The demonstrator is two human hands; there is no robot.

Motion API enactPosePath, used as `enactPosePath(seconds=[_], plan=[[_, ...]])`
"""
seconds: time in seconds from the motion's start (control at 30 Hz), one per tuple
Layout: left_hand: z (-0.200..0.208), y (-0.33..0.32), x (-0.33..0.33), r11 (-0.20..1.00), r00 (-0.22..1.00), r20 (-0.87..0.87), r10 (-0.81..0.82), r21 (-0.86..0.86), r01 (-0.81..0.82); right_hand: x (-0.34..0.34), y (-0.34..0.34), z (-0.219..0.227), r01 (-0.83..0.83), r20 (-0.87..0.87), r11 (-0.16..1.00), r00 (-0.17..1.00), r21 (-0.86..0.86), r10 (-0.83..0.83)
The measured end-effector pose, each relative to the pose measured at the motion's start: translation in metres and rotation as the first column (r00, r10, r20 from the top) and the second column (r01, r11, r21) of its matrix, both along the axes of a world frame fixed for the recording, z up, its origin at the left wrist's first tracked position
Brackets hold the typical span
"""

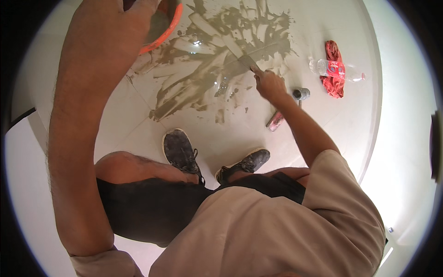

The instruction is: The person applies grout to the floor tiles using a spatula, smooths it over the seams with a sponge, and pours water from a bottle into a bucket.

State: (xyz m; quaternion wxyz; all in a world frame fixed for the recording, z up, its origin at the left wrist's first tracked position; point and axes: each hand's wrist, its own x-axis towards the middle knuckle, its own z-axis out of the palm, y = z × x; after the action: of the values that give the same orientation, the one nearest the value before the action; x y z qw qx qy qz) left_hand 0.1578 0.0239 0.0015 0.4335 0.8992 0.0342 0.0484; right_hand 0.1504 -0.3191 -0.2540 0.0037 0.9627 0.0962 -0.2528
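My left hand (pixel 131 21) is closed on the rim of an orange bucket (pixel 174 24) at the upper left; its fingers are partly hidden, and some greyish stuff shows inside. In my right hand (pixel 271 86) is a putty knife (pixel 248 62), gripped by its handle, with the flat blade pointing up and left over the floor. Beneath the blade lies a smeared layer of wet grey-green grout (pixel 207 76), streaked in many directions across pale tiles. Shiny wet spots show in it.
Right of the smear, a mallet with a dark head (pixel 301 93) and reddish handle (pixel 276 121) lies below my right wrist. A clear plastic bottle (pixel 353 73) rests on a red cloth (pixel 333 87) near the wall. My dark shoes (pixel 177 150) stand on the near tiles.
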Motion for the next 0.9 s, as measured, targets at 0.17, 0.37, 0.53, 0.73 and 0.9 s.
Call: enactPosePath(seconds=[0.17,0.37,0.53,0.73,0.9], plan=[[-0.006,-0.026,0.001,0.978,0.984,0.180,-0.012,0.205,-0.026,-0.126,0.022,-0.035,0.210,-0.106,0.972,0.974,0.106,-0.199],[-0.008,-0.025,-0.002,0.991,0.987,0.146,-0.070,0.121,0.053,-0.052,0.032,-0.054,0.261,0.093,0.943,0.954,0.205,-0.284],[-0.009,-0.030,-0.001,0.976,0.992,0.114,-0.062,0.213,0.037,-0.100,0.014,-0.047,0.280,0.153,0.932,0.936,0.230,-0.318],[-0.013,-0.037,0.003,0.997,0.989,0.123,-0.080,0.030,0.077,-0.076,-0.001,-0.065,0.418,0.067,0.892,0.898,0.171,-0.434],[-0.024,-0.011,0.008,0.966,0.997,0.021,-0.079,0.250,0.071,-0.030,-0.017,-0.052,0.257,0.196,0.910,0.923,0.325,-0.331]])
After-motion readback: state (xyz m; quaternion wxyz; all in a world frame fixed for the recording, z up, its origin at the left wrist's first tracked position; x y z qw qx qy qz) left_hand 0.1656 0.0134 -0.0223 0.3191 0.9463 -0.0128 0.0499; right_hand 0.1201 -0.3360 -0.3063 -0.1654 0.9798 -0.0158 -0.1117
